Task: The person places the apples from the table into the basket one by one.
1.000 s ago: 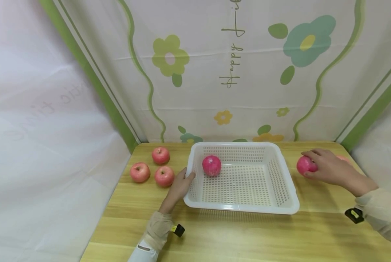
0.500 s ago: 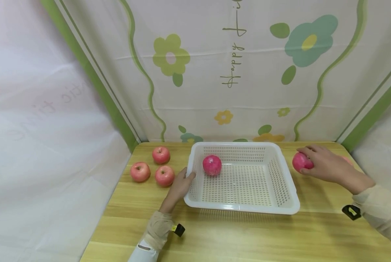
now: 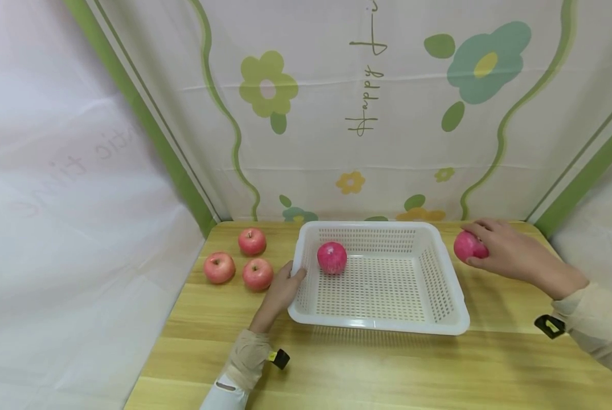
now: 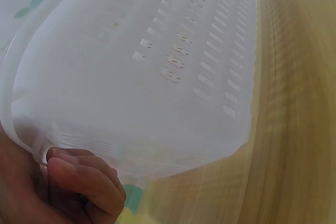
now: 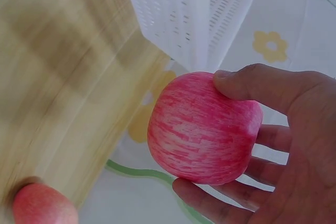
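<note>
My left hand point(image 3: 281, 291) grips the left rim of a white perforated plastic basket point(image 3: 378, 324); in the left wrist view, its curled fingers point(image 4: 86, 179) show at the basket's corner. Inside, near the left wall, sits a deep pink apple point(image 3: 331, 258). Just right of the basket, my right hand point(image 3: 513, 253) holds another deep pink apple point(image 3: 467, 247). The right wrist view shows this streaked apple point(image 5: 202, 129) raised off the table, thumb on top and fingers around its far side and underneath.
Three lighter pink apples point(image 3: 257, 274) stand on the wooden table point(image 3: 388, 376) left of the basket. One more apple point(image 5: 44, 205) lies on the table in the right wrist view, hidden by the right hand in the head view. A flowered curtain point(image 3: 306, 142) hangs behind.
My right hand has lifted its apple and shifted a little left, toward the basket. The left hand and basket have stayed in place.
</note>
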Demonstrator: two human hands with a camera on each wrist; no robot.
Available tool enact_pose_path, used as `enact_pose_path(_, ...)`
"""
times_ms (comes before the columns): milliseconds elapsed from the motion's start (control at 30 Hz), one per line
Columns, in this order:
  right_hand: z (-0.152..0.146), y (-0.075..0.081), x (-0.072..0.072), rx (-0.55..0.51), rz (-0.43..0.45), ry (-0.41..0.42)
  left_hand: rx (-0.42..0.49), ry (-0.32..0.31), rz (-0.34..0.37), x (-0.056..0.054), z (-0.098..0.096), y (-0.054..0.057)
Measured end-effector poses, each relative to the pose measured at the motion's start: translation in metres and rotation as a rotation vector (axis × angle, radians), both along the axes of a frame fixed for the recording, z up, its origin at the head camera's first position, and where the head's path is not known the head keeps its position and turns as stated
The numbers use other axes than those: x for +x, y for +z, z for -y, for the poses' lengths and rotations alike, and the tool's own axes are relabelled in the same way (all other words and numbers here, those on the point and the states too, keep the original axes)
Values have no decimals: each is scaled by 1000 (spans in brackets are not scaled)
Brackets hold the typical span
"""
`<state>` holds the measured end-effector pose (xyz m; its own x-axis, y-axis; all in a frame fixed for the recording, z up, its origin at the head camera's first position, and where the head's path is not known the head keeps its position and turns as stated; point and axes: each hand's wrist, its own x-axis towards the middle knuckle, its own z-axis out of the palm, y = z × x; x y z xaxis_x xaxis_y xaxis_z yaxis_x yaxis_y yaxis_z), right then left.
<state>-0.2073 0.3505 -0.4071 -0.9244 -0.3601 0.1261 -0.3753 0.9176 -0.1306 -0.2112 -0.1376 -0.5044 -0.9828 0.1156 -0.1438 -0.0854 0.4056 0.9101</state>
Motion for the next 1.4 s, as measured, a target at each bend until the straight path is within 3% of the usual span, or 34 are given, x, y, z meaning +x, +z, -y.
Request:
enact_pose_path(933,28,14,-6,-18,-20,38,-1,8,9,1,-1,1)
enact_pose_path(1400,47,18,-9,-33,-68,111,-7,11,13,1,-1,2)
